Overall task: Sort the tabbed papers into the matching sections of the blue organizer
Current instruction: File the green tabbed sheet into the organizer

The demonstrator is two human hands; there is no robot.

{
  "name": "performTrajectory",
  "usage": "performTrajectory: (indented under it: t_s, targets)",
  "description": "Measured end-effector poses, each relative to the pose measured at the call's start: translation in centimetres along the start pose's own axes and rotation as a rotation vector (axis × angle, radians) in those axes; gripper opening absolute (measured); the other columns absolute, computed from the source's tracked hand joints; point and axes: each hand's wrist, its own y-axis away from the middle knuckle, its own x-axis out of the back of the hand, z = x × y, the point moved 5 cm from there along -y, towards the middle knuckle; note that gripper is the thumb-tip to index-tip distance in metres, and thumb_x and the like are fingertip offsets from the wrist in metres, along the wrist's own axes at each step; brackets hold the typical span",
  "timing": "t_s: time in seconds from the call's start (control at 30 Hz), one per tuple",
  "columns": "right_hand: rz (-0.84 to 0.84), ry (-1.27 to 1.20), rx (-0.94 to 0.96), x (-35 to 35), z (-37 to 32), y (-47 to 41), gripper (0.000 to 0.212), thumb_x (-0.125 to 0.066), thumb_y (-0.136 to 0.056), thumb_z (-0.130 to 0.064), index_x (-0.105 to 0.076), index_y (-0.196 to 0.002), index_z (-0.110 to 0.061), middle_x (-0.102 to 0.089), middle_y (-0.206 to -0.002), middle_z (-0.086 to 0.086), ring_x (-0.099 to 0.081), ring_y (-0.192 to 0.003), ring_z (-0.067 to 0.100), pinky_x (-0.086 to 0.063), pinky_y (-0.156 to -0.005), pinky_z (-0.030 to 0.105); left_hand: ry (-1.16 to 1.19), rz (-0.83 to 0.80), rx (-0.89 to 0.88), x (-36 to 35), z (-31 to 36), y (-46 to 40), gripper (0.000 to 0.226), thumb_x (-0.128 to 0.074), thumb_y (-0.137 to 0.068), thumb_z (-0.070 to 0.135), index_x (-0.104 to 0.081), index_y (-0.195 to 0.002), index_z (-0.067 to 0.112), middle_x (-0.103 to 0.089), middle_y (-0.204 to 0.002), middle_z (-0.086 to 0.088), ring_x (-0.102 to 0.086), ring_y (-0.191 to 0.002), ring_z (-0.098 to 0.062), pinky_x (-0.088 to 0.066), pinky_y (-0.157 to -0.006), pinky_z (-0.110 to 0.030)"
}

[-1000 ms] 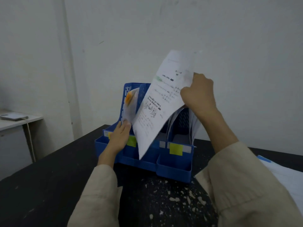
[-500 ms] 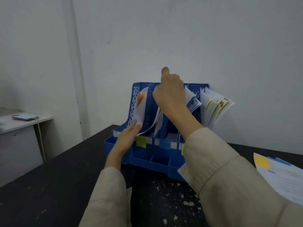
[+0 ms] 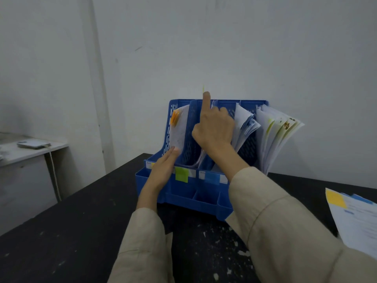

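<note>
My left hand (image 3: 163,170) flat against the orange-tabbed paper (image 3: 179,127), right hand (image 3: 214,127) pinching a sheet inside the blue organizer (image 3: 183,197).

Brightness: I read the room as dim, with a cool grey-blue cast over everything.
Light source: soft and diffuse; I cannot tell where it comes from.
Shadows: faint ones only, a weak dark patch on the wall (image 3: 224,48) left of the organizer (image 3: 208,199), and darkness under the side desk (image 3: 30,152).
Glare: none I can see; the black table (image 3: 71,231) stays matte, its pale flecks readable.
Blur: my right hand (image 3: 214,129) is slightly soft, and print on the papers (image 3: 273,137) is unreadable.
Edge distortion: wide-angle stretch enlarges my sleeves (image 3: 285,231) near the bottom.
Focus: the loose sheets (image 3: 357,217) at right edge look smeared.
</note>
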Motion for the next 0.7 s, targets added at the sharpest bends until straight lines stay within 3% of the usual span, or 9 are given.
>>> performTrajectory:
  t_s: [0.1,0.17,0.23,0.33,0.53,0.6,0.67,0.7]
  targets:
    - [0.19,0.101,0.037,0.4,0.9,0.7,0.091,-0.057,-0.063,-0.018,-0.016,-0.144,-0.012,-0.054,-0.107,0.015,-0.047,-0.092,0.03,-0.035,-0.073,0.04,0.005,-0.001,-0.001,0.0,-0.1,-0.2,0.06,-0.04,-0.092,0.055,-0.037,-0.144,0.025,-0.036,-0.149,0.005,-0.034,-0.136,-0.017,-0.024,-0.116,-0.044]
    - [0.325,0.143,0.159,0.5,1.2,0.7,0.09,-0.059,-0.057,-0.018,-0.026,-0.141,-0.015,-0.057,-0.098,0.015,-0.046,-0.089,0.031,-0.028,-0.076,0.042,0.008,-0.001,0.007,0.0,-0.1,-0.2,0.06,-0.041,-0.092,0.056,-0.039,-0.143,0.025,-0.038,-0.148,0.005,-0.035,-0.135,-0.017,-0.025,-0.115,-0.044]
    - [0.262,0.15,0.301,0.7,1.2,0.4,0.069,-0.06,-0.067,-0.023,-0.045,-0.134,-0.019,-0.06,-0.095,0.013,-0.05,-0.095,0.032,-0.028,-0.08,0.043,0.009,-0.001,0.009,0.0,0.0,-0.2,0.06,-0.041,-0.092,0.056,-0.04,-0.142,0.024,-0.04,-0.147,0.003,-0.037,-0.134,-0.018,-0.026,-0.115,-0.044]
    - [0.031,0.115,0.283,1.6,1.5,-1.0,0.039,-0.05,-0.085,-0.033,-0.059,-0.12,-0.016,-0.06,-0.112,0.009,-0.042,-0.114,0.032,-0.028,-0.091,0.043,0.003,0.002,0.019,0.1,0.0,-0.2,0.059,-0.04,-0.093,0.056,-0.042,-0.141,0.022,-0.043,-0.146,0.001,-0.04,-0.132,-0.018,-0.028,-0.114,-0.044]
    - [-0.066,-0.324,-0.144,2.2,4.1,-5.0,0.043,-0.05,-0.087,-0.025,-0.046,-0.129,-0.02,-0.033,-0.131,0.014,-0.036,-0.116,0.034,-0.032,-0.09,0.036,0.004,0.015,0.018,0.1,-0.1,0.0,0.058,-0.041,-0.093,0.054,-0.042,-0.142,0.022,-0.042,-0.145,0.003,-0.039,-0.132,-0.018,-0.027,-0.114,-0.042]
    - [-0.242,-0.439,-0.174,1.3,4.5,-5.8,0.052,-0.05,-0.087,-0.021,-0.04,-0.137,-0.027,-0.025,-0.138,0.016,-0.036,-0.119,0.036,-0.037,-0.099,0.039,0.007,0.009,0.018,0.1,0.0,-0.1,0.06,-0.041,-0.092,0.057,-0.043,-0.141,0.022,-0.044,-0.144,0.002,-0.04,-0.132,-0.018,-0.028,-0.114,-0.044]
    - [-0.42,-0.516,-0.126,0.1,4.3,-6.0,0.05,-0.05,-0.089,-0.017,-0.045,-0.138,-0.022,-0.034,-0.141,0.016,-0.045,-0.119,0.033,-0.039,-0.102,0.032,0.006,0.015,0.027,0.1,-0.1,-0.1,0.059,-0.041,-0.092,0.056,-0.043,-0.141,0.022,-0.044,-0.144,0.002,-0.04,-0.131,-0.019,-0.028,-0.113,-0.044]
    - [-0.457,-0.538,-0.111,-0.1,4.1,-5.9,0.046,-0.051,-0.089,-0.013,-0.052,-0.134,-0.015,-0.045,-0.138,0.014,-0.053,-0.111,0.026,-0.042,-0.096,0.024,0.006,0.018,0.03,0.1,-0.1,-0.1,0.058,-0.04,-0.093,0.055,-0.043,-0.141,0.022,-0.044,-0.144,0.001,-0.04,-0.131,-0.019,-0.028,-0.113,-0.044]
